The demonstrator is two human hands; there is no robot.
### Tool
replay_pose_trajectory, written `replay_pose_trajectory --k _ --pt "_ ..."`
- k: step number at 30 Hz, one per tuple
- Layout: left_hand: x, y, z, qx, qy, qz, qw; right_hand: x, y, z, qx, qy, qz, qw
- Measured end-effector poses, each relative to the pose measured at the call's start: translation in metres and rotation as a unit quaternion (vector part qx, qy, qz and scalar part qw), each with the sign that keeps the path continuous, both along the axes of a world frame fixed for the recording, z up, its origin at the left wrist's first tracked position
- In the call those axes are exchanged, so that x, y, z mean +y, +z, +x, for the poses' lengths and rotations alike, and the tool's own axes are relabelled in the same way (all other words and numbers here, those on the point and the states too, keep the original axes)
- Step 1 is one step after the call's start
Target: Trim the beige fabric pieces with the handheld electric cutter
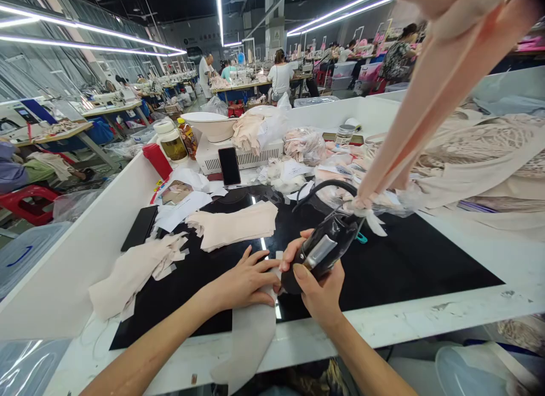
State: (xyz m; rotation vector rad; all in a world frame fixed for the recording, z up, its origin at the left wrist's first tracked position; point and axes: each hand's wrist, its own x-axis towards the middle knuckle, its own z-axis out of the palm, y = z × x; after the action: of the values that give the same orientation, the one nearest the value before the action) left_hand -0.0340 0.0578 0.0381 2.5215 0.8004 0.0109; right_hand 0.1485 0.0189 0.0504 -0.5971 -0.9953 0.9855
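My right hand is wrapped round a black handheld tool with a silver plate and a cable. With fingers spread, my left hand presses on a pale fabric strip, which hangs over the table's front edge. The tool's base touches the strip beside my left fingertips. Both rest over a glossy black board. Behind my left hand lies a stack of pale pink fabric pieces. Another fabric pile is at the left.
A phone leans against a white appliance at the back. Pink fabric hangs down at upper right, reaching the tool's cable. A jar and red box stand at back left. Lace pieces are heaped right. People sit at distant machines.
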Motion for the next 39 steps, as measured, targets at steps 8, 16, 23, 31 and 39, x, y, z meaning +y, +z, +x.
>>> replay_pose_trajectory --k 8,16,23,31,39 --pt "0.001 0.0 0.0 0.008 0.007 -0.014 1.0 0.002 -0.001 -0.001 -0.002 -0.02 -0.006 1.0" --pt "0.001 -0.004 -0.001 -0.01 0.011 -0.026 1.0 0.0 -0.006 -0.003 -0.038 -0.024 -0.023 0.999" --pt "0.0 -0.006 -0.009 -0.047 0.024 0.013 0.999 0.003 0.006 0.008 0.015 -0.008 0.01 1.0" --pt "-0.067 -0.002 -0.011 -0.077 0.169 0.167 0.968 0.007 0.009 0.021 -0.004 -0.026 0.004 1.0" --pt "-0.092 -0.026 -0.003 -0.003 0.136 0.235 0.962 0.006 0.012 0.015 -0.013 -0.007 0.005 1.0"
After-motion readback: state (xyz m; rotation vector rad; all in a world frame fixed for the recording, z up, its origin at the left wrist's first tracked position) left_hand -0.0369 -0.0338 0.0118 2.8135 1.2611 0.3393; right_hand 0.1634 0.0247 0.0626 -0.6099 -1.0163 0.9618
